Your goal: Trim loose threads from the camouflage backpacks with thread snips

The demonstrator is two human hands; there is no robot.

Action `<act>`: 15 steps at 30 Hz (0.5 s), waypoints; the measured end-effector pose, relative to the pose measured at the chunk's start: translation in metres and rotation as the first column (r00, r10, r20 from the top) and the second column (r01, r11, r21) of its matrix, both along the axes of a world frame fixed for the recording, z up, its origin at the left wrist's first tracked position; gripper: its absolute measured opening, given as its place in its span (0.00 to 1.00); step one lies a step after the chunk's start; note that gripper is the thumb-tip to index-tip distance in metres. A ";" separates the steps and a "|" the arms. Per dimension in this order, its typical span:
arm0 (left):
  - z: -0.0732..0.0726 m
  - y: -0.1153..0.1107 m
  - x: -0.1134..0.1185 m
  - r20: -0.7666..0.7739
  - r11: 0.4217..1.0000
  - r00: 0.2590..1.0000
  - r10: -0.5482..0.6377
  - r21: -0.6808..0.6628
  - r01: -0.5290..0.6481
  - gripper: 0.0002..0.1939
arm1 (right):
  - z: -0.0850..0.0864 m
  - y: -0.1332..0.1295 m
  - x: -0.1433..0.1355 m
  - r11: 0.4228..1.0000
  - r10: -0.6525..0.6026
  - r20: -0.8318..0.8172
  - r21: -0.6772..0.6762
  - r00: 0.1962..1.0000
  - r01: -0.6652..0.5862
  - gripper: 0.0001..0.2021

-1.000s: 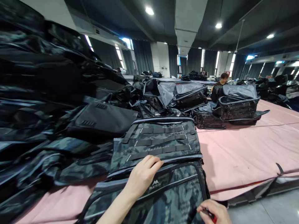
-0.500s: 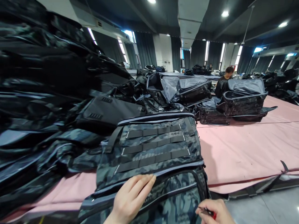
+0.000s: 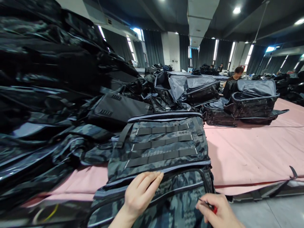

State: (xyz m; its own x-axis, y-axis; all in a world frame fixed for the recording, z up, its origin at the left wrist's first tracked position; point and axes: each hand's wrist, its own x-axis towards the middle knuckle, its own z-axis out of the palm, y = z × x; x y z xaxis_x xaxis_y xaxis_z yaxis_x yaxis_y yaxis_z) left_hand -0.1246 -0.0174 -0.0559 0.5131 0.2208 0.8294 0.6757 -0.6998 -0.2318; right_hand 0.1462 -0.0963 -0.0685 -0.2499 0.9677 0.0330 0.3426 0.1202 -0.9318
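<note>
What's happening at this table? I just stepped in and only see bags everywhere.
A person works on a camouflage backpack lying on a pink-covered table. The left hand rests flat on its front; the right hand pinches a small red-handled tool at the bag's side. A pile of dark bags is heaped to the left.

The hall is dim overall, lit by round ceiling lamps [image 3: 237,10] and by cool daylight from tall windows [image 3: 231,52] between dark curtains at the far wall. Below the lamps, the pink tabletop [image 3: 256,148] is evenly lit, with a soft shadow just beside the camouflage bag [image 3: 161,148]. Left of that bag, the heap of black bags [image 3: 47,95] shows glossy glare and smeared blur. Straight lines bow toward the frame edges.
</note>
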 end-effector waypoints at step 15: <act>-0.003 0.003 0.017 0.117 0.999 0.993 -0.002 -0.053 0.009 0.11 | -0.006 0.087 -0.114 0.944 -0.330 -0.387 -0.122 0.861 0.307 0.17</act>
State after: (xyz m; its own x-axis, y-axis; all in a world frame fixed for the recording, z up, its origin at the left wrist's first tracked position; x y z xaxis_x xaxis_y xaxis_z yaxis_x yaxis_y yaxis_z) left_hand -0.1081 -0.0147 -0.0588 0.4149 0.2635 0.8709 0.6920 -0.7128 -0.1140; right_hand 0.0320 -0.0097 -0.0748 0.0949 0.9954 0.0086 -0.0457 0.0130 -0.9989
